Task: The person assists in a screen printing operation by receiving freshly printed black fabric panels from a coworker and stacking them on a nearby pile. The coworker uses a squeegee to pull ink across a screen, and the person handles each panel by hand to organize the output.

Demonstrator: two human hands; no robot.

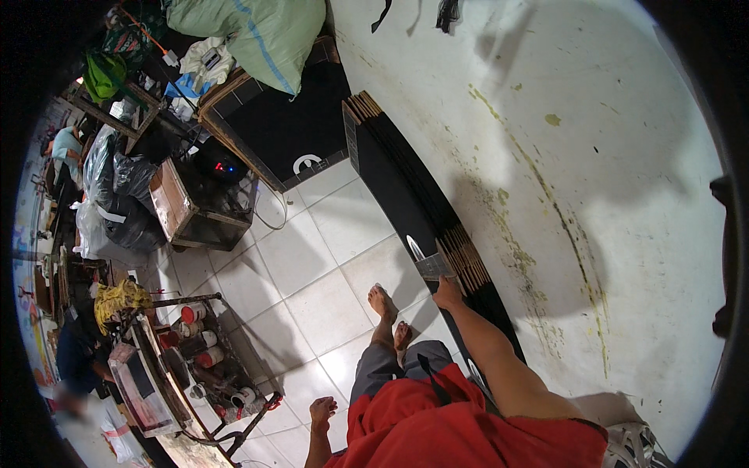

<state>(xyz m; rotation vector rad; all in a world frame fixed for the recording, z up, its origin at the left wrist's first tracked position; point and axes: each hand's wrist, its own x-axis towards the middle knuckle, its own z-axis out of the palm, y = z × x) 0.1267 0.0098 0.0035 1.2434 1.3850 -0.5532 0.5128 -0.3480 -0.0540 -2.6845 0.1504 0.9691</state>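
A row of black flat panels (pixel 394 183) with brown edges leans upright along the white wall on my right. My right hand (pixel 446 293) is closed on the top edge of a panel, beside a grey patch and a white mark on its face. Part of that hand's grip is hidden from above. My left hand (pixel 322 412) hangs low by my left side, its fingers curled in with nothing seen in them. It touches neither the panels nor the cart.
On the left stands a cart (pixel 214 441) with several paint-stained containers (pixel 209 357). Beyond it are a wooden box (pixel 207 226), plastic bags (pixel 129 222) and a large black panel (pixel 273 125) under a green sack (pixel 265 39). Another person (pixel 74 351) is at the far left.
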